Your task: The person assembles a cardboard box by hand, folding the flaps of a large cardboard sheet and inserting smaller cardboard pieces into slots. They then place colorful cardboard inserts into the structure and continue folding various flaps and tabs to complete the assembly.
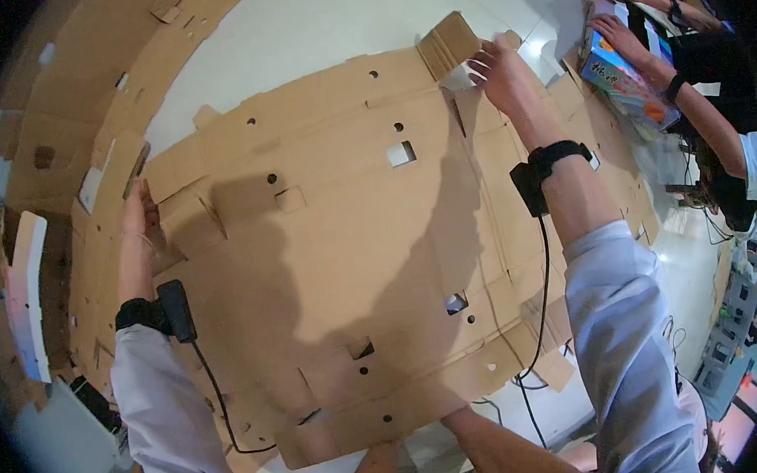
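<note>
A large flattened cardboard box (360,229) spreads out in front of me, creased, with round and square cut-outs. My left hand (139,224) grips its left edge beside a narrow upturned flap. At the far right corner, my right hand (503,74) has its fingers curled over the cardboard next to a raised flap (450,46). Part of the fingers of each hand is hidden by the viewing angle. Both wrists wear black straps with a small device and a cable.
More flattened cardboard (75,109) lies along the left. At right, another person's hands (625,35) rest on a colourful box (619,75). A white curved strip (29,291) stands at far left. My bare legs (493,454) are at the near edge, with black cables (546,312) hanging down.
</note>
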`<state>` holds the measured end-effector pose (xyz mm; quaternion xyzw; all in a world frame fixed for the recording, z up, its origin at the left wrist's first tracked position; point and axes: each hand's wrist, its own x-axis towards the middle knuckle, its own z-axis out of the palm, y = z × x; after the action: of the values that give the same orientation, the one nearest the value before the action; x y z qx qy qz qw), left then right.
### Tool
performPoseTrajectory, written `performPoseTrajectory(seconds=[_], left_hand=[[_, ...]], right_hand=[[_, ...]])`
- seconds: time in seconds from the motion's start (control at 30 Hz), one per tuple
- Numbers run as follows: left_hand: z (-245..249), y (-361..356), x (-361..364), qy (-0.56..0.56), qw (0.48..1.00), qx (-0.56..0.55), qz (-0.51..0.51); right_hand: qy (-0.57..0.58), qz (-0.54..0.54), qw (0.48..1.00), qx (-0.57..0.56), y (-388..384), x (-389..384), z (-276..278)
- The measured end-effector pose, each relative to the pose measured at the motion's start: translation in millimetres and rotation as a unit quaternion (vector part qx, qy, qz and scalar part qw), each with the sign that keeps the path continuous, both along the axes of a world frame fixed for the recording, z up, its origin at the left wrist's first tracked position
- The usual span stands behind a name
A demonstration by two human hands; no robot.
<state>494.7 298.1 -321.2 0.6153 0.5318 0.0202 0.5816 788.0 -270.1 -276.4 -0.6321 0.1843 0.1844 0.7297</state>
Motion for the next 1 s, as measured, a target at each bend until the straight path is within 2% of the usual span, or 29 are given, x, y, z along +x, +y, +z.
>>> performPoseTrajectory(seconds=[0.07,0.17,0.2,0.27,0.33,0.43,0.53,0.57,0.63,0.73,0.83,0.93,1.0], left_hand=[[5,-6,9,0.006,1.0,0.004,-0.025],[72,-69,31,-0.023,0.999,-0.023,-0.029],[87,-91,38,-0.041,0.998,-0.041,-0.023],[88,-105,48,-0.161,0.969,-0.095,-0.161],[77,-120,68,-0.1,0.943,0.072,-0.309],[40,-128,88,-0.025,0.937,0.263,-0.227],[56,-138,94,-0.043,0.926,0.262,-0.269],[68,-143,94,0.016,0.885,0.339,-0.319],[104,-166,91,0.133,0.767,0.479,-0.405],[106,-182,71,0.073,0.731,0.491,-0.468],[77,-202,35,0.133,0.706,0.453,-0.528],[86,-218,16,0.09,0.7,0.414,-0.575],[73,-199,17,0.074,0.789,0.278,-0.544]], right_hand=[[-0.018,0.143,0.987,-0.075,15,6,-1],[-0.044,0.226,0.954,-0.191,44,1,-8],[-0.056,0.221,0.956,-0.185,51,-3,-5],[-0.061,0.206,0.956,-0.199,59,-4,-5],[-0.054,0.186,0.96,-0.203,63,-1,-11],[-0.09,0.195,0.95,-0.227,71,-9,14],[-0.212,0.317,0.859,-0.341,65,4,12],[-0.261,0.34,0.804,-0.412,60,3,12],[-0.351,0.376,0.669,-0.536,53,-3,24],[-0.401,0.439,0.573,-0.565,46,-21,37],[-0.427,0.486,0.53,-0.549,31,-54,21],[-0.401,0.478,0.641,-0.447,17,-89,8],[-0.316,0.53,0.64,-0.458,18,-74,3]])
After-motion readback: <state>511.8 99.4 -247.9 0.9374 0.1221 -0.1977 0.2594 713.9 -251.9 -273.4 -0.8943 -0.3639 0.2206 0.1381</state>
